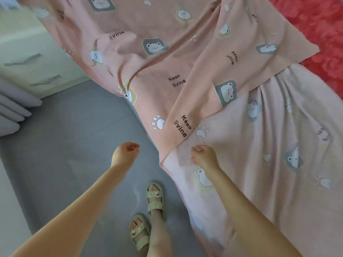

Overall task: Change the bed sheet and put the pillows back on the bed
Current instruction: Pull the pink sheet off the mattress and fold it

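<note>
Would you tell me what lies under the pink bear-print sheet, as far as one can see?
Only a red floral fabric shows past the edge of the pink bear-print sheet at top right. Whatever else lies beneath is hidden.

Pink bed sheet point(157, 58): soft matt cloth, creased, its underside paler; red cover point(319, 25) plush, textured; grey floor point(74, 145) smooth, faintly glossy; sandals point(155, 197) matt plastic
</note>
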The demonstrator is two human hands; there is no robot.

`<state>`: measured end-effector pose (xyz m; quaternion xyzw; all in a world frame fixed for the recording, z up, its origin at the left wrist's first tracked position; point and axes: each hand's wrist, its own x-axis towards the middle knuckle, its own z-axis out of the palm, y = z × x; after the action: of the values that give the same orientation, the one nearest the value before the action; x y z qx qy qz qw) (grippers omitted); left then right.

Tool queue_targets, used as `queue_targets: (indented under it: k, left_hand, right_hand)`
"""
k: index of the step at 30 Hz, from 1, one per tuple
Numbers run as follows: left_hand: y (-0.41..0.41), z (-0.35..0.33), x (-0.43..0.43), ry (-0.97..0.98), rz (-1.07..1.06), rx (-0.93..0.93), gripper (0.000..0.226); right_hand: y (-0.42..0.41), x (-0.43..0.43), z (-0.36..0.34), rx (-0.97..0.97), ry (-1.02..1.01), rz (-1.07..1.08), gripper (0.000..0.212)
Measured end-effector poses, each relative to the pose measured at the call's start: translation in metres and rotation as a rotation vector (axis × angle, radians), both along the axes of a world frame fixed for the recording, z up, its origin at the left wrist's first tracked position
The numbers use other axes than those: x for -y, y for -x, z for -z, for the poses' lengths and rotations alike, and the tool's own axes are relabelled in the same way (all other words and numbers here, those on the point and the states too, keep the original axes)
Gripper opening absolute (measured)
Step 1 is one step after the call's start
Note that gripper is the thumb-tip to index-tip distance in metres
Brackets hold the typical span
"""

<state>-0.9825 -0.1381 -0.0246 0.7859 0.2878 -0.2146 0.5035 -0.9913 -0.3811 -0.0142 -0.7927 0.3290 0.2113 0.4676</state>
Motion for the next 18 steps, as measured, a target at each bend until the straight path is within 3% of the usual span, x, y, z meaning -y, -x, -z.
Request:
queue_targets:
  k: [2,4,9,12,15,18]
  left_hand:
    - [-0.02,0.0,0.005,-0.012,0.062,0.009,0.015]
    - [-0.042,0.002,0.006,-0.008,0.054,0.004,0.015]
    - [-0.106,0.019,-0.016,0.011,-0.093,-0.058,0.017]
    - [-0.151,0.029,-0.031,0.054,-0.208,-0.119,0.024]
    - [-0.194,0.043,-0.047,0.056,-0.284,-0.144,0.03]
    - [-0.229,0.057,-0.063,0.071,-0.338,-0.159,0.029]
  right_hand:
    - [-0.025,0.01,0.003,0.0,-0.027,0.131,0.016]
    - [-0.049,0.016,0.009,-0.002,-0.019,0.183,0.018]
    - [-0.117,0.014,0.027,-0.054,-0.307,0.483,0.031]
    - [-0.162,0.0,0.029,0.022,-0.25,0.615,0.01]
    - [-0.198,-0.035,0.02,0.236,0.061,0.421,0.022]
    - [-0.213,-0.083,-0.006,0.378,0.018,0.03,0.027]
